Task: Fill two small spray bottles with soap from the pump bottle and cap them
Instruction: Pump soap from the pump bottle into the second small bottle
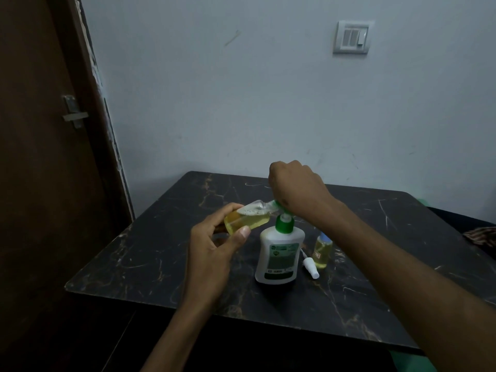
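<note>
The pump bottle [280, 253] stands upright near the middle of the dark marbled surface [161, 264], white body, green collar and pump head on top. The right hand [295, 186] is over it from above, fingers curled down and pressing on the green pump head, wrist arched high. To the left of the pump bottle, the left hand [214, 245] grips a small clear spray bottle [248, 217], thumb on the near side and fingers wrapped behind, and holds it tipped over sideways in the air with its open neck right up against the pump's green spout. Yellowish soap sits in the lower half of that tilted bottle, with a frothy patch along the upper side. No cap on it.

On the right of the pump bottle, just beside its base, a white spray cap [311, 267] lies on its side on the surface, its thin dip tube trailing back toward the pump bottle. A little further right stands the second small spray bottle [322, 252], upright, holding yellow liquid, partly hidden behind the right forearm; a bluish top shows at its neck, though whether it is properly closed I cannot tell.

Behind the pump bottle the pale wall carries a switch plate [351, 37] high up, and a brown door [40, 130] with a latch fills the far left.
</note>
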